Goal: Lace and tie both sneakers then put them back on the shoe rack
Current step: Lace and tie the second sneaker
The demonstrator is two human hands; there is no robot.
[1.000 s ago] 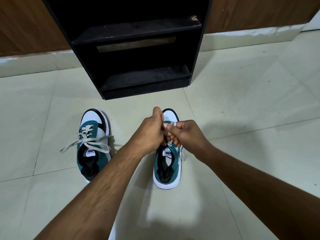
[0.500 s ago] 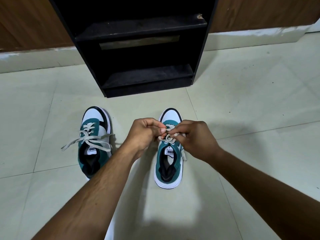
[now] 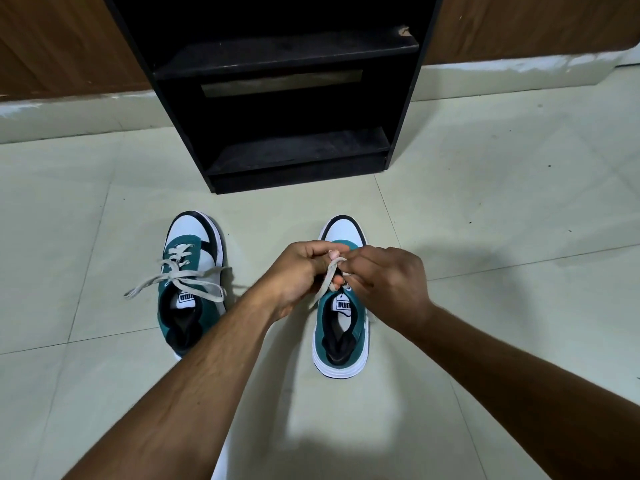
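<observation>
Two teal, white and black sneakers stand on the tiled floor, toes pointing at the rack. The left sneaker (image 3: 187, 289) has its beige laces loose, the ends trailing out to both sides. Over the tongue of the right sneaker (image 3: 341, 327) my left hand (image 3: 298, 275) and my right hand (image 3: 388, 282) meet, both pinching its beige lace (image 3: 329, 275). One strand runs down from between my fingers toward the shoe's left side. My hands hide the eyelets and any knot. The black shoe rack (image 3: 277, 98) stands just beyond the sneakers, its shelves bare.
A wooden wall with a pale skirting (image 3: 86, 109) runs behind the rack. Pale floor tiles (image 3: 502, 202) stretch to both sides of the sneakers.
My hands have dropped from above the toe to the tongue of the right sneaker, and a lace strand now shows between my fingers. The left sneaker has not moved.
</observation>
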